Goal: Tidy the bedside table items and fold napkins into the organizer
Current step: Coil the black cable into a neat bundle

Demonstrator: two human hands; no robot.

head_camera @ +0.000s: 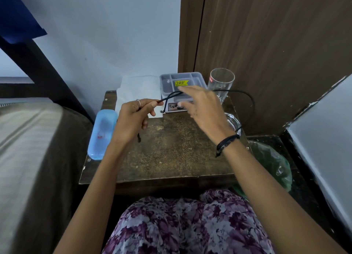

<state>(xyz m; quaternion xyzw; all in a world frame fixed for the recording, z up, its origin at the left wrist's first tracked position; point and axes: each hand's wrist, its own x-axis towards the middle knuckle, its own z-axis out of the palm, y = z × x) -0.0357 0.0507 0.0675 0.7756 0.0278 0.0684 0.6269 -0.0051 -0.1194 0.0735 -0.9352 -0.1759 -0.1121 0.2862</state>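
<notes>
My left hand (pixel 133 118) pinches a black cable (pixel 245 95) above the brown bedside table (pixel 171 154); one end dangles below the fist. The cable loops in front of the grey compartmented organizer (pixel 181 80), which carries a yellow price sticker, then arcs right behind the table. My right hand (pixel 202 109) hovers over the organizer's front with fingers spread, touching the cable's loop. White napkins (pixel 137 88) lie flat left of the organizer.
A blue plastic case (pixel 102 134) lies along the table's left edge. A clear drinking glass (pixel 221 82) stands right of the organizer, with a glass dish (pixel 233 120) partly hidden by my right wrist. A bed is at left, a green plastic bag (pixel 272 166) at right.
</notes>
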